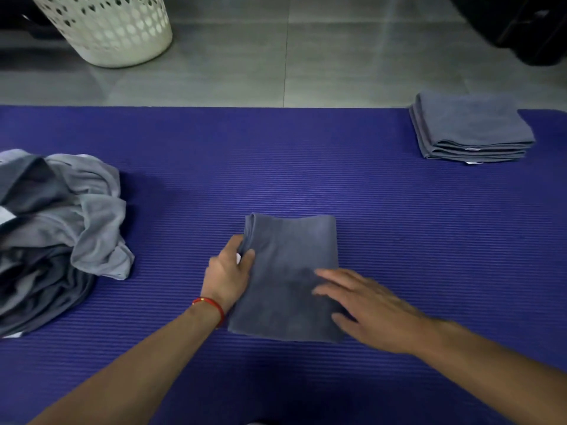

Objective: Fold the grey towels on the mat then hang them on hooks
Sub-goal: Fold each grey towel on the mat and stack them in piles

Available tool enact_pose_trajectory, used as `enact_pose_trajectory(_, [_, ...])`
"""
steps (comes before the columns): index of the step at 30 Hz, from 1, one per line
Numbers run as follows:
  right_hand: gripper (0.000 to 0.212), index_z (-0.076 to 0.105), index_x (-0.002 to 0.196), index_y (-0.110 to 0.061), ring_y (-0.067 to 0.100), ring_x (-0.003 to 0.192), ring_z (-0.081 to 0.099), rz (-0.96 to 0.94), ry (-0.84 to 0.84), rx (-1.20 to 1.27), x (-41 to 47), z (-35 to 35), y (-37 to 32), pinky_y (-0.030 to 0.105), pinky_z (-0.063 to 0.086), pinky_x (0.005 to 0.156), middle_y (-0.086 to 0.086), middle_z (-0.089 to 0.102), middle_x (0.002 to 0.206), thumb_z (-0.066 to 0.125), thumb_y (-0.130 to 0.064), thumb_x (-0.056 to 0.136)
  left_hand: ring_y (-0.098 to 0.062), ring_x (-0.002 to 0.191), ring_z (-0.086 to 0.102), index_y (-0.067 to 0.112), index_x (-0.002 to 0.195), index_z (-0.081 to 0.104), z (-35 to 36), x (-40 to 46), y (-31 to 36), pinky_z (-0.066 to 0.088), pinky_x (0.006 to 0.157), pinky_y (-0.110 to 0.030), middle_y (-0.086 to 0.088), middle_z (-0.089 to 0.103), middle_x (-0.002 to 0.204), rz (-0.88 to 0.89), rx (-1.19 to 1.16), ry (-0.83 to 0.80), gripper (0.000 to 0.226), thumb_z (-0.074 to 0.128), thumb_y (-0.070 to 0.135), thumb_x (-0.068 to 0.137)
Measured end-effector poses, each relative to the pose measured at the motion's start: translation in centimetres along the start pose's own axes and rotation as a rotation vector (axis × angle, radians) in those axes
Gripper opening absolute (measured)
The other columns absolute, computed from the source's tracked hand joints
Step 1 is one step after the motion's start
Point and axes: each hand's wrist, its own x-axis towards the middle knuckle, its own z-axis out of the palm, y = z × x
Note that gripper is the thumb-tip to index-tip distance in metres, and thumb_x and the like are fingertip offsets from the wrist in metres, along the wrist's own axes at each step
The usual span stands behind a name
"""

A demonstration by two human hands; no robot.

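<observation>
A folded grey towel [291,259] lies flat in the middle of the blue ribbed mat [399,225]. My left hand [228,271] pinches the towel's left edge between thumb and fingers; a red band circles that wrist. My right hand [365,305] lies flat on the towel's lower right part with fingers straight and spread. A neat stack of folded grey towels [469,127] sits at the mat's far right edge. A loose heap of unfolded grey towels [58,228] lies on the mat at the left.
A white perforated laundry basket [113,29] stands on the grey tiled floor [291,62] beyond the mat, at the upper left. A dark object [527,29] fills the upper right corner. No hooks are in view.
</observation>
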Motion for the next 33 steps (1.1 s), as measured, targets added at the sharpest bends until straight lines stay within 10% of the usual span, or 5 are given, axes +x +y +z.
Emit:
enact_pose_trajectory(5, [0.060, 0.011, 0.161, -0.039, 0.000, 0.151, -0.021, 0.036, -0.156, -0.084, -0.2, 1.2, 1.0, 0.025, -0.002, 0.119, -0.019, -0.017, 0.167, 0.039, -0.039, 0.108, -0.019, 0.087, 0.066, 0.032, 0.131, 0.053, 0.0, 0.3, -1.2, 0.057, 0.080, -0.039, 0.003, 0.069, 0.095, -0.019, -0.037, 0.031, 0.036, 0.059, 0.043, 0.097])
enact_pose_trajectory(14, [0.043, 0.042, 0.147, -0.034, 0.002, 0.143, 0.028, 0.113, 0.011, 0.040, 1.2, 0.4, 1.4, 0.027, 0.028, 0.119, -0.019, 0.029, 0.156, 0.047, -0.039, 0.104, -0.025, 0.072, 0.061, 0.027, 0.125, 0.041, 1.3, 0.0, -1.7, 0.050, 0.067, -0.041, 0.005, 0.062, 0.080, 0.067, 0.382, 0.072, 0.037, 0.043, 0.053, 0.100])
enact_pose_trajectory(26, [0.074, 0.029, 0.142, -0.019, 0.005, 0.085, 0.061, 0.639, 0.240, 0.702, 3.2, 4.1, -0.3, 0.013, 0.046, 0.062, -0.008, 0.060, 0.099, 0.077, -0.029, 0.087, -0.034, 0.090, 0.063, 0.020, 0.123, 0.042, 0.9, 0.6, -1.1, 0.046, 0.071, -0.043, -0.001, 0.059, 0.095, 0.034, 0.347, -0.013, 0.031, 0.047, 0.042, 0.102])
enact_pose_trajectory(30, [0.094, 0.016, 0.151, -0.032, 0.013, 0.097, 0.066, 0.630, 0.234, 0.840, 2.8, 3.3, 0.0, 0.021, 0.052, 0.074, -0.006, 0.063, 0.108, 0.082, -0.026, 0.084, -0.031, 0.095, 0.058, 0.015, 0.128, 0.054, 0.5, -2.8, 0.5, 0.049, 0.075, -0.046, -0.008, 0.056, 0.115, 0.548, 0.757, 0.154, 0.049, 0.043, 0.053, 0.099])
enact_pose_trajectory(33, [0.091, 0.024, 0.148, -0.032, 0.018, 0.091, 0.075, 0.667, 0.222, 1.092, 2.8, 2.4, 0.4, 0.034, 0.061, 0.081, 0.003, 0.074, 0.104, 0.084, -0.021, 0.081, -0.026, 0.115, 0.057, 0.017, 0.135, 0.057, 2.4, -7.9, 0.6, 0.050, 0.097, -0.044, -0.004, 0.059, 0.128, 0.860, 0.684, -0.136, 0.079, 0.040, 0.078, 0.088])
